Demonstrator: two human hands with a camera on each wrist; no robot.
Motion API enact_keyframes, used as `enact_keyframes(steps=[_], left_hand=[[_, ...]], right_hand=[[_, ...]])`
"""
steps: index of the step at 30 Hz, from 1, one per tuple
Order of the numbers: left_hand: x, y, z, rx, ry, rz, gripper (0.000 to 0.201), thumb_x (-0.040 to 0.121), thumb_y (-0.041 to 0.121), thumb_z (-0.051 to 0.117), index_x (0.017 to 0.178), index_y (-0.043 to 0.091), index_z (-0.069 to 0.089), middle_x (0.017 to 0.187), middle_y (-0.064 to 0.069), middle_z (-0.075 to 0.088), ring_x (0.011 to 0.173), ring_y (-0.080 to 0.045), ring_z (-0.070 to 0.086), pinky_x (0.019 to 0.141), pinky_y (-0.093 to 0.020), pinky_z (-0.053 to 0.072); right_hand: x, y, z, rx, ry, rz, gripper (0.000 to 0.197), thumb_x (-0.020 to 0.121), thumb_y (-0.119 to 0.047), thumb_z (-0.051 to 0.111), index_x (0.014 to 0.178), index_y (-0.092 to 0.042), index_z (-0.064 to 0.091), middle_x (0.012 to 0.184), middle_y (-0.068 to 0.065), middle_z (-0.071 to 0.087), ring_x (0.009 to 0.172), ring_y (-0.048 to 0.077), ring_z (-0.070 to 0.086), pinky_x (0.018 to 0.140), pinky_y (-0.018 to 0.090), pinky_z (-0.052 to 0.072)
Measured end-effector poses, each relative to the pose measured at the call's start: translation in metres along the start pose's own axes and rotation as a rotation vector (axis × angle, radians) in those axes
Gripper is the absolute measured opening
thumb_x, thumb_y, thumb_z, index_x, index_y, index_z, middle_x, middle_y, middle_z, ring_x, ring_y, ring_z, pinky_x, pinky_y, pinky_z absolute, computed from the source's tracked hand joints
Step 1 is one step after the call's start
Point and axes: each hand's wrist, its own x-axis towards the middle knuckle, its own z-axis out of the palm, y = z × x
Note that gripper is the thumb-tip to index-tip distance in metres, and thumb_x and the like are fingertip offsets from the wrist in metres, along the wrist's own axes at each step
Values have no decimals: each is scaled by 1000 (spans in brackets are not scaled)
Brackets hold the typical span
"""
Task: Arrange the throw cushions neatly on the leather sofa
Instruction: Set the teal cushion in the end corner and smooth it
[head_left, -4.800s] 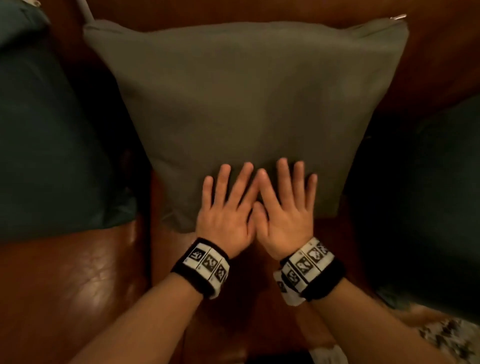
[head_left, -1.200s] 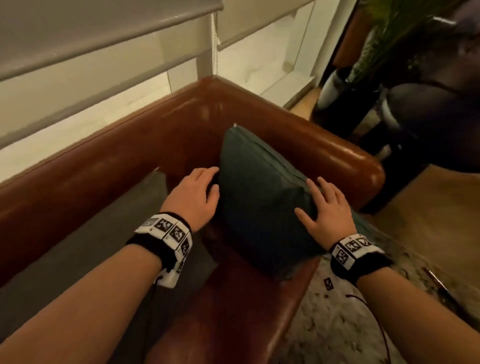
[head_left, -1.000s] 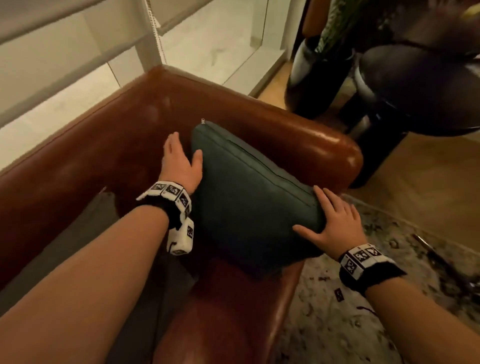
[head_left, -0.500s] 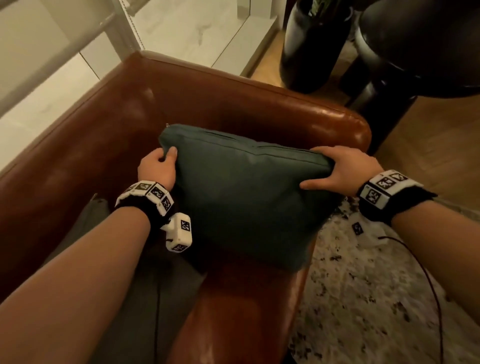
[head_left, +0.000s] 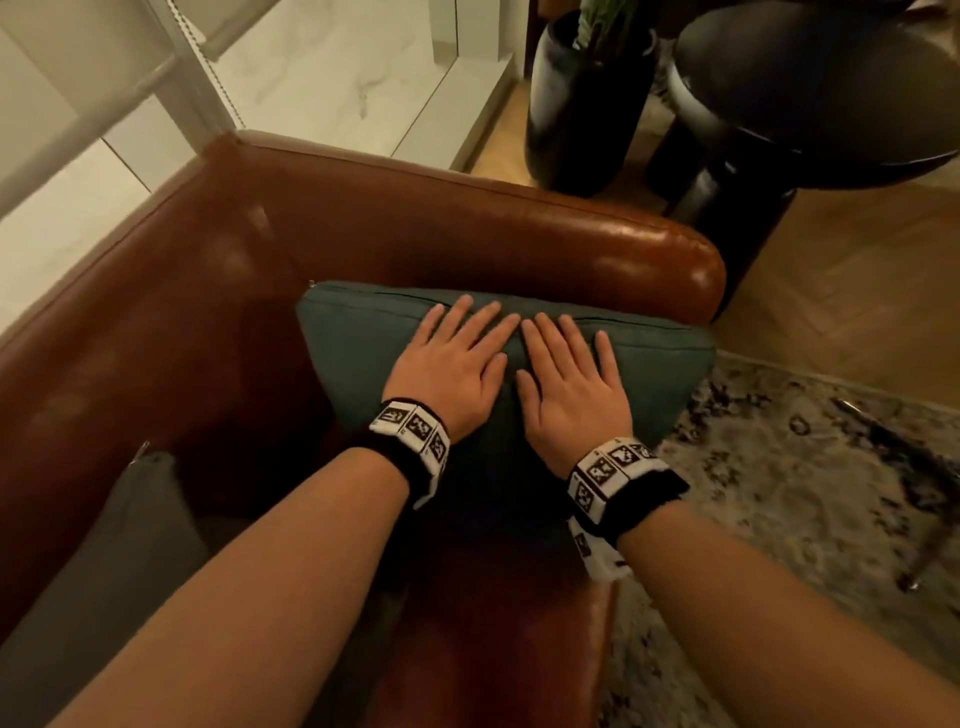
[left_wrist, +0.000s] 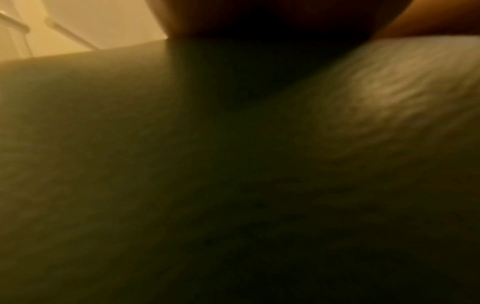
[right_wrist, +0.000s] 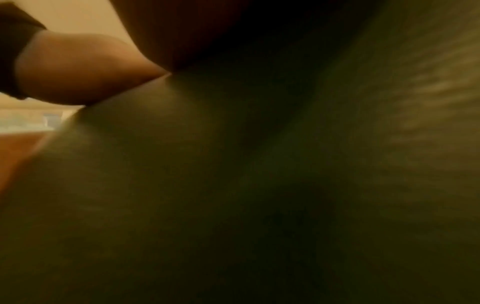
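A dark teal cushion (head_left: 358, 353) leans against the right armrest of the brown leather sofa (head_left: 218, 291), in the corner of the seat. My left hand (head_left: 457, 353) and right hand (head_left: 566, 374) lie flat side by side on the cushion's face, fingers straight and pressing into it. A grey cushion (head_left: 124, 545) rests against the sofa back at the lower left, partly behind my left forearm. Both wrist views are dark and blurred, filled by the cushion fabric (left_wrist: 182, 164) (right_wrist: 207, 185); the right wrist view also catches my left hand (right_wrist: 78, 76).
A patterned rug (head_left: 810, 493) covers the floor right of the sofa. Beyond the armrest stand a tall black planter (head_left: 582, 114) and a dark round stool or table (head_left: 810, 104). A white window frame (head_left: 171, 78) runs behind the sofa back.
Half a second ago both hands gripped the teal cushion's top corners. Now they have let go and press flat on the middle of its face, which leans against the armrest.
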Motion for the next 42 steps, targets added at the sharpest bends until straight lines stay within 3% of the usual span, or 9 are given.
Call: enact_keyframes(steps=[5,9,14,17,19,24,31,35,42], left_hand=[[-11,-56,-4,23,33,-140,55,98,43,17,152,35,26,158,5,31,148,-27,22,121,-48,10],[-31,-108,-4,-114,145,-569,52,100,43,26,151,31,28,161,-2,24,148,-34,17,119,-50,11],[-39,-121,2,-1101,95,-1137,72,98,60,29,151,11,31,156,-15,34,140,-33,38,115,-42,30],[-38,-119,9,-1815,272,-1130,54,94,50,43,131,14,58,135,-11,61,116,-28,63,91,-38,52],[-44,-115,7,-1972,324,-1121,38,93,37,37,112,17,63,131,-9,63,117,-29,63,99,-41,49],[-52,-104,10,-1835,236,-1124,37,98,28,42,123,12,64,116,-10,71,106,-29,68,94,-44,51],[-45,-117,17,-1290,146,-1131,55,75,22,46,127,28,62,125,-3,65,117,-27,59,106,-45,44],[-45,-113,2,-1222,187,-1203,37,94,25,49,128,24,63,123,0,62,116,-22,56,102,-34,44],[-44,-104,-9,-1192,252,-1197,39,99,27,42,134,20,59,139,-4,56,129,-28,50,106,-34,39]], right_hand=[[-11,73,-10,-70,-13,156,62,100,-53,11,156,-28,18,163,-3,19,151,19,8,123,40,1],[-14,98,-16,99,1,418,65,97,-63,25,154,-34,18,162,-1,18,150,24,11,121,47,7],[-35,88,-13,1223,218,949,69,93,-65,41,149,-26,35,150,0,44,131,16,45,106,27,35],[-39,76,-11,1684,225,1225,46,95,-61,46,111,-22,64,100,-2,72,89,16,65,68,26,51],[-40,76,-2,1823,167,1130,35,97,-47,53,115,-21,66,101,0,75,97,19,69,69,28,52],[-48,85,2,1976,191,1077,36,98,-37,52,128,-19,62,112,3,73,113,21,63,77,32,51],[-40,92,6,1596,294,1075,31,100,-24,52,130,-28,59,125,0,66,110,20,62,92,37,51],[-40,105,3,1523,353,1100,37,99,-34,54,133,-19,58,130,5,63,119,23,58,99,42,49],[-33,106,-10,1517,330,1059,31,101,-20,51,131,-20,60,121,-5,67,117,18,60,87,33,55]])
